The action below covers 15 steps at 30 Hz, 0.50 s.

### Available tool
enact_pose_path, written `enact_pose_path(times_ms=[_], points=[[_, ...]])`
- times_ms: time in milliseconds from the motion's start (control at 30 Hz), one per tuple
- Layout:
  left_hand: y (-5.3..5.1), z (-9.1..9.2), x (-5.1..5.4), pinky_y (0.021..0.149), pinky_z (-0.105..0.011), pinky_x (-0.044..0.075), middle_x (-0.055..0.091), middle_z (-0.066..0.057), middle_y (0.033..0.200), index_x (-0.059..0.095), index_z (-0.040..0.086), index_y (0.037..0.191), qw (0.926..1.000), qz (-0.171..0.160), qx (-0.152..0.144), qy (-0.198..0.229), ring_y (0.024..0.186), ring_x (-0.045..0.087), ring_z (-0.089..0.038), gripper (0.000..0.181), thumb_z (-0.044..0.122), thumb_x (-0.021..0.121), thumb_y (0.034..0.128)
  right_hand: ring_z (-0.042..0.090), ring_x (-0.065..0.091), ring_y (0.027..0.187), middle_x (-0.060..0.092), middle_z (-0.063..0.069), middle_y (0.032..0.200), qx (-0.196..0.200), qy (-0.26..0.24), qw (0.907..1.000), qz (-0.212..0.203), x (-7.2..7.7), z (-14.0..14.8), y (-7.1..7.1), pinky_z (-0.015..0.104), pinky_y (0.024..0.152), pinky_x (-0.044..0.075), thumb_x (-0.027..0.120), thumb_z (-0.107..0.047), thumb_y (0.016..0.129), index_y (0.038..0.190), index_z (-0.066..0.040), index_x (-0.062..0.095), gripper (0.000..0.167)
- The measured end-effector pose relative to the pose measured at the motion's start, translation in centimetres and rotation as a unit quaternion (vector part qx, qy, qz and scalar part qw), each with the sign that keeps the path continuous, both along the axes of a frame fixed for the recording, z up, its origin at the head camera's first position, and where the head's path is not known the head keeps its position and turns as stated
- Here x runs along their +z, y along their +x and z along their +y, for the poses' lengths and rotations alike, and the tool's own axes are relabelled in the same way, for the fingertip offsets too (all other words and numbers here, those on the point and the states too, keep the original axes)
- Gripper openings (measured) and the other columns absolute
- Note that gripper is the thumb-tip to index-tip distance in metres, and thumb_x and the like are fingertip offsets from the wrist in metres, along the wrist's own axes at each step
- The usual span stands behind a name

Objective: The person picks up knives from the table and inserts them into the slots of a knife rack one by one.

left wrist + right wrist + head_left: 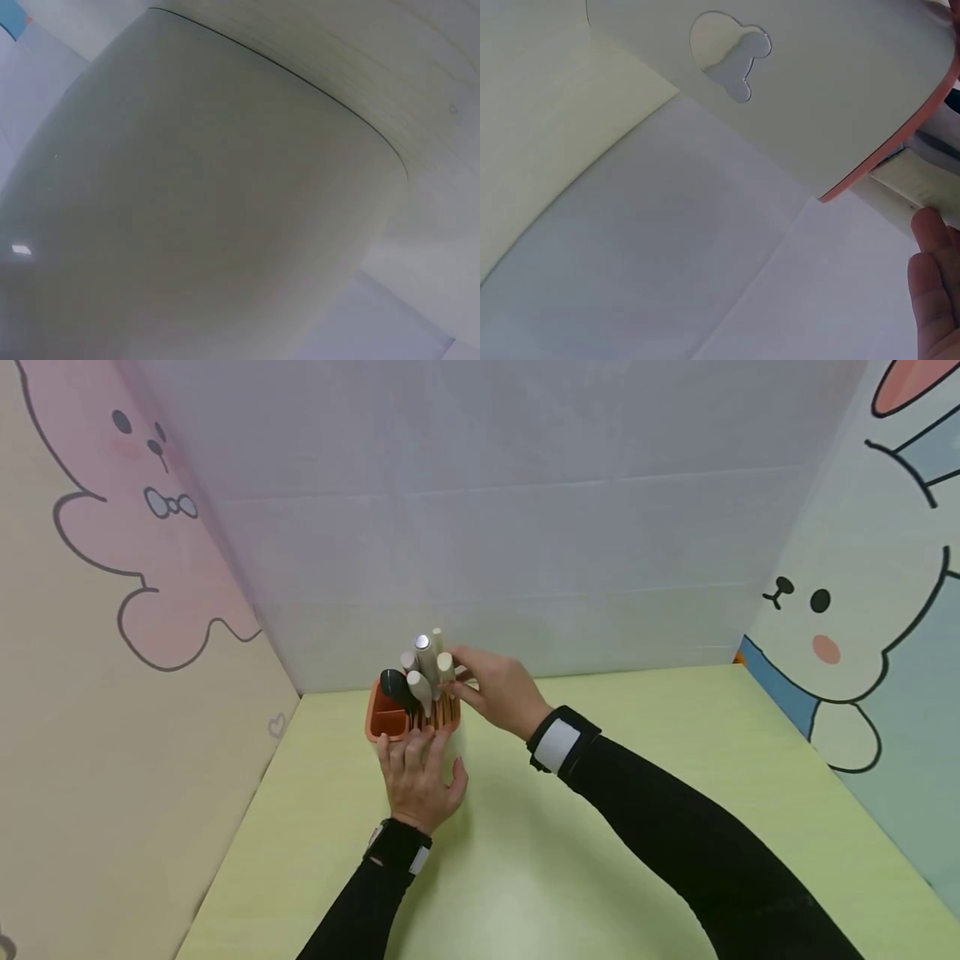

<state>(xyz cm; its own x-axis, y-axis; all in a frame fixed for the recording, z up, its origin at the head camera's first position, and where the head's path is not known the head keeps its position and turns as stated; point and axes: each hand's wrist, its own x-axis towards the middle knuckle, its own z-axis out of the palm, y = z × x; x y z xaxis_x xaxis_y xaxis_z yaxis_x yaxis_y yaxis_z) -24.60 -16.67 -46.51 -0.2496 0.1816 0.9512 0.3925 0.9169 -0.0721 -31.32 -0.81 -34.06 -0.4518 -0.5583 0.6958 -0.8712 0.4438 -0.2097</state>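
A utensil holder with an orange rim [371, 727] and a pale outer wall [210, 172] stands upright at the back of the table. Several handles rise from it: a black one [396, 685], a thick silver-ended one [425, 652] and pale ones. My right hand [501, 689] pinches a cream-handled utensil [446, 668] at the holder's right side; its lower end is hidden inside. In the right wrist view, fingers [930, 285] touch that cream handle. My left hand [420, 781] rests against the near side, fingers extended up to the rim and thumb apart.
The pale yellow-green table [600, 860] runs up to a whitish back wall [525, 527]. Side walls carry a pink cartoon animal [97, 460] on the left and a rabbit [840, 627] on the right. The holder's left compartment [390, 722] shows its orange bottom.
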Motion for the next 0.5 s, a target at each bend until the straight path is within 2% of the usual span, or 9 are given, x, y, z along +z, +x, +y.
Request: enact_pose_path(times_ms=[233, 500], points=[[0.05, 0.0, -0.16, 0.089, -0.062, 0.032, 0.056, -0.015, 0.104, 0.065, 0.008, 0.116, 1.0, -0.002, 0.0, -0.002, 0.1, 0.047, -0.033, 0.054, 0.026, 0.065, 0.0651, 0.014, 0.07, 0.086, 0.069, 0.001, 0.103, 0.01, -0.011, 0.9998, -0.01, -0.63, 0.02, -0.04, 0.024, 0.073, 0.054, 0.071, -0.02, 0.086, 0.113, -0.009, 0.058, 0.032], [0.0, -0.07, 0.15, 0.089, -0.061, 0.031, 0.056, -0.016, 0.105, 0.065, 0.007, 0.116, 1.0, -0.001, 0.0, -0.003, 0.101, 0.047, -0.034, 0.055, 0.026, 0.066, 0.0641, 0.014, 0.07, 0.086, 0.069, -0.001, 0.102, 0.009, -0.014, 0.9997, -0.016, -0.86, 0.17, -0.14, 0.026, 0.073, 0.054, 0.07, -0.022, 0.087, 0.116, -0.011, 0.058, 0.033]])
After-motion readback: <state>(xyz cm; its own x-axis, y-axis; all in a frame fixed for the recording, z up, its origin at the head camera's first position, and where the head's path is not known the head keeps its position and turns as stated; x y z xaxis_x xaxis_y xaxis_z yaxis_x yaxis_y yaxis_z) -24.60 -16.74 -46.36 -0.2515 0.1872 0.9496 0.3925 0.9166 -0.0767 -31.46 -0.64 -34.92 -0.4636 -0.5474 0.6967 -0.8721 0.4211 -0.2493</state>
